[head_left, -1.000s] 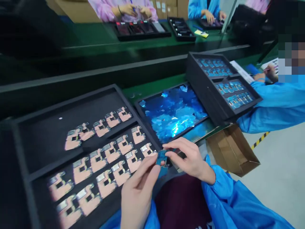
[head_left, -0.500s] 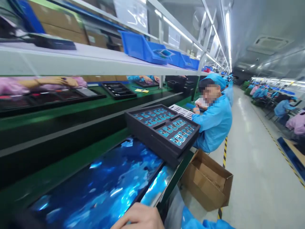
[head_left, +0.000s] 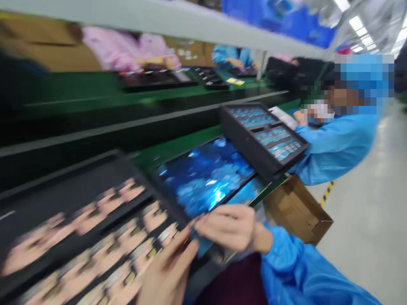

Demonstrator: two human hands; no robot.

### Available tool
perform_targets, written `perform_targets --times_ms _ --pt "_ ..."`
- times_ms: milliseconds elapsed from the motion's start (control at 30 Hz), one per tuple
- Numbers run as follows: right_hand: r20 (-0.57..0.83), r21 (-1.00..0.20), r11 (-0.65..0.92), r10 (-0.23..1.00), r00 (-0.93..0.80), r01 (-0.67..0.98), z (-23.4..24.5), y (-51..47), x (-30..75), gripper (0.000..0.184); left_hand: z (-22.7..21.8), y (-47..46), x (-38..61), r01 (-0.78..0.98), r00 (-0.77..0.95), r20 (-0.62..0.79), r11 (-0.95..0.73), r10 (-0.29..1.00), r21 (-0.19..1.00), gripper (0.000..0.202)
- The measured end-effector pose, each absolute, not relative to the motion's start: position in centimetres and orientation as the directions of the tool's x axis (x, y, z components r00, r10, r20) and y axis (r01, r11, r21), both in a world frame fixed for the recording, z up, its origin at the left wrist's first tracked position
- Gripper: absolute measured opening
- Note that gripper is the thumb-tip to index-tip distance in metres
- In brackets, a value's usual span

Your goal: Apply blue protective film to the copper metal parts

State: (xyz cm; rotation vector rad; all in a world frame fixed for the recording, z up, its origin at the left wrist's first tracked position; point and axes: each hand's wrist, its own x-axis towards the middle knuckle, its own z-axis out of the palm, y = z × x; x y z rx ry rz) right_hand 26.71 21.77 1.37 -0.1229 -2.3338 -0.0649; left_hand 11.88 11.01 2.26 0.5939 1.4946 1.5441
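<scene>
My left hand [head_left: 168, 269] and my right hand [head_left: 230, 226] meet low in the middle, fingers pinched around a small blue piece [head_left: 202, 245] that looks like a part with blue film. Its exact kind is blurred and partly covered by my fingers. Left of my hands lies a black tray [head_left: 85, 173] holding rows of pinkish pieces [head_left: 110, 201] with dark and yellow spots. Just beyond my right hand is a heap of shiny blue film [head_left: 206, 182] in a dark flat tray.
A raised black tray [head_left: 246, 146] of blue-faced parts stands further along the bench. Beside it a co-worker in a blue smock [head_left: 337, 144] sits. A cardboard box [head_left: 299, 207] is below the bench edge. Across the bench, people in pink sleeves [head_left: 127, 46] work under a shelf [head_left: 127, 25].
My view has swung left and down, bringing the tray of pinkish pieces into sight. Both hands now show together on the small blue piece; before, only one hand was partly visible.
</scene>
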Motion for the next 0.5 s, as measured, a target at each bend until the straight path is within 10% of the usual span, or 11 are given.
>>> perform_targets --times_ms 200,500 --pt "0.797 -0.146 0.989 0.128 -0.590 0.017 1.9 22.6 28.0 0.032 1.6 10.4 11.8 -0.601 -0.417 -0.375 0.059 0.828 0.797 0.047" --pt "0.792 -0.187 0.979 0.101 -0.602 -0.082 0.9 21.5 28.3 0.030 2.2 10.5 11.2 -0.658 -0.439 -0.322 -0.056 0.839 0.751 0.046"
